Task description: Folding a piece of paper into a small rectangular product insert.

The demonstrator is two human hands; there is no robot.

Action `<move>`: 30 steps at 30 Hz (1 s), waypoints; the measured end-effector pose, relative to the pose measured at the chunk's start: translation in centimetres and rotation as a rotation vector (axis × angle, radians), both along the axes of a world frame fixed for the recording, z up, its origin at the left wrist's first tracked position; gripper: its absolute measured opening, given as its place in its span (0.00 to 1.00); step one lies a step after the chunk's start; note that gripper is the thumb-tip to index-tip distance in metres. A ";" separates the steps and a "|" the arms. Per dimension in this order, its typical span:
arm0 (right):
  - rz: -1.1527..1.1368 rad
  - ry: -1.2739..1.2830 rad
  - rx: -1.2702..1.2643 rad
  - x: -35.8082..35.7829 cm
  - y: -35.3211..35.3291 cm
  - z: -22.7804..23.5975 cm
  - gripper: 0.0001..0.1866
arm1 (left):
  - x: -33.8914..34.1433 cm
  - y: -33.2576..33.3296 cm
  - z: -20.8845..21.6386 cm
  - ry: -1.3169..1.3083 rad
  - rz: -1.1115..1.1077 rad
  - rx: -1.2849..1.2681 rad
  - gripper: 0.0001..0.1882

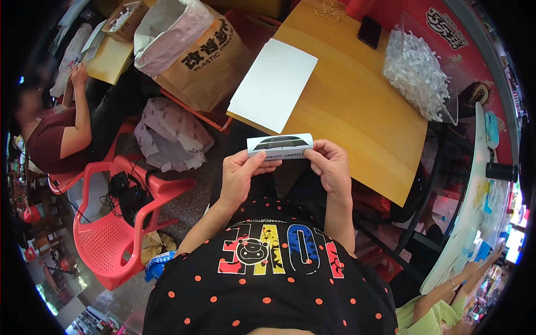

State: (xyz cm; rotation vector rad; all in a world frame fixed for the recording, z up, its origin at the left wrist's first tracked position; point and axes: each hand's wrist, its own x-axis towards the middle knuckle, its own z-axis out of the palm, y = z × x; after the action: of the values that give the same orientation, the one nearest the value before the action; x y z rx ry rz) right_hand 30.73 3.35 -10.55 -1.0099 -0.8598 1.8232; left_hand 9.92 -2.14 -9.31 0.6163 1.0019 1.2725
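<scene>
A white printed card (286, 144) with a dark umbrella picture is bent into a curved strip in front of my chest. My left hand (239, 177) pinches its left end, thumb on the near face and fingers beneath. At its right end my right hand (333, 169) grips the card between thumb and fingers. Just beyond, a stack of blank white sheets (273, 85) lies at the near left corner of the wooden table (346, 111).
A clear bin (419, 75) of small white plastic pieces and a phone (369, 32) occupy the table's far right. Left stand a large brown paper sack (204, 61), a crumpled plastic bag (170, 134) and a red chair (106, 234). Other people sit at far left and lower right.
</scene>
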 end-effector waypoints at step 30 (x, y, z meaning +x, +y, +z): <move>-0.118 -0.063 0.069 -2.1 -0.9 1.7 0.08 | 0.1 0.2 -1.1 0.036 -0.086 0.045 0.12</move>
State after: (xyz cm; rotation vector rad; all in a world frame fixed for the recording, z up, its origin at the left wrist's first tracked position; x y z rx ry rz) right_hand 28.63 2.41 -8.81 -1.0568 -0.8769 1.6599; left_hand 9.98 -1.94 -10.44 0.7123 0.9687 1.2148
